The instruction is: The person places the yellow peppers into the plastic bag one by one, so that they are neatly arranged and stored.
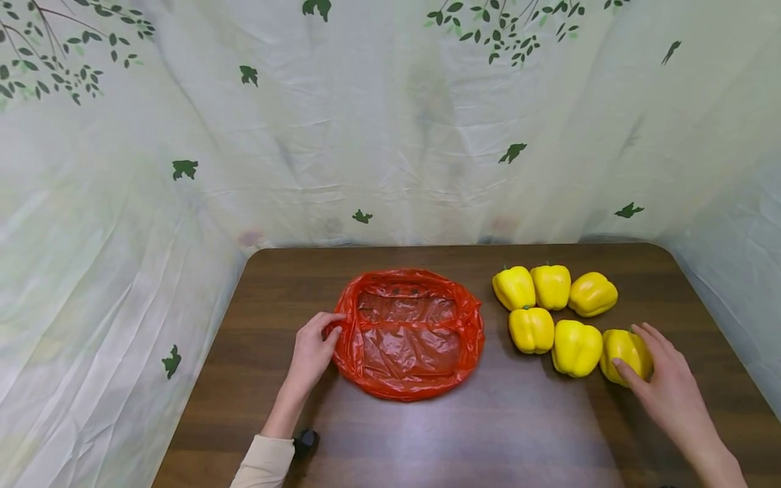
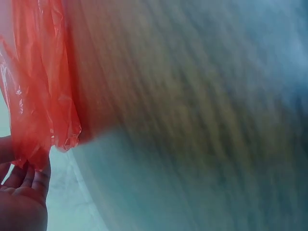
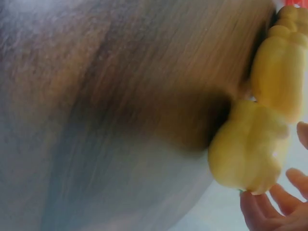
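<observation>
A red plastic bag lies on the table with its mouth spread wide and its rim rolled outward. My left hand pinches the bag's left rim; in the left wrist view the thin red plastic runs down between thumb and fingers. At the right, my right hand reaches around the nearest yellow bell pepper, thumb in front and fingers behind. In the right wrist view the fingertips are right at the end of this pepper, with the thumb a little apart from it.
Several more yellow bell peppers stand in two rows between the bag and my right hand. The brown wooden table ends at a pale curtain with leaf prints. A dark wristband shows by the left sleeve.
</observation>
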Motion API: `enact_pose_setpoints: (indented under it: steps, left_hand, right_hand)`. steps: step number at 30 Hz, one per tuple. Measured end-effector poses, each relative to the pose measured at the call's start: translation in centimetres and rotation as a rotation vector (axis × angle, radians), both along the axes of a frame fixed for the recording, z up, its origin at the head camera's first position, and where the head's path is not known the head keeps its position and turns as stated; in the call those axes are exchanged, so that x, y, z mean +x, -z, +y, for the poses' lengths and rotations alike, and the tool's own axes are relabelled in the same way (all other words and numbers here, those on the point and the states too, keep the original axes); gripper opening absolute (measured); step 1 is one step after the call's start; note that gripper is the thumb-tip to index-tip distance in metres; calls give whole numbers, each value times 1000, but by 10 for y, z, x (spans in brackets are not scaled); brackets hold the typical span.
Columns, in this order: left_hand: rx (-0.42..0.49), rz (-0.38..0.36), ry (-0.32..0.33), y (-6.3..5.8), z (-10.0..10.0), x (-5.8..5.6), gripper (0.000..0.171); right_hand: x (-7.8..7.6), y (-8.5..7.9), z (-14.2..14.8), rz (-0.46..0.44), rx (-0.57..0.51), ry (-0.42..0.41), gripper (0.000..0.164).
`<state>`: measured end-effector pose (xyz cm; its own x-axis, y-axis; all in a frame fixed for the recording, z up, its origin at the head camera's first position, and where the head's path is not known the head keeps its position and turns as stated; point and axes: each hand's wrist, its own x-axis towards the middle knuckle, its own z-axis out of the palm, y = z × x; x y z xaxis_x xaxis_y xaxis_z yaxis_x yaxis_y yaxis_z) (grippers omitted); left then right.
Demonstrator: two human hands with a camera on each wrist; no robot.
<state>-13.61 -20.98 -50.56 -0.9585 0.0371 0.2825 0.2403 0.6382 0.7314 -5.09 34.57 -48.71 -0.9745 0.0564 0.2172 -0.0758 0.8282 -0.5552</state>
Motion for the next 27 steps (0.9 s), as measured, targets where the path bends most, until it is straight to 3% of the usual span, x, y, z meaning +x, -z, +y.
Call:
enact_pose_setpoints:
  steps: [6,15,23,27]
  left_hand:
    - [47,-36,-43,0,1,2,17]
    - [83,-42,-62,0,2,1,16]
    - [95,-60,-76,-1,2,2,16]
    - [102,-89,-94,-1,3,2,16]
  right_hand:
    - [0,5,5,-18,0,26,68]
    - [-5,7,14,-147,-33,78,81]
    - [-10,3,24,-293,-127,59,82]
    - [-11,5,29,-314,-168,32,78]
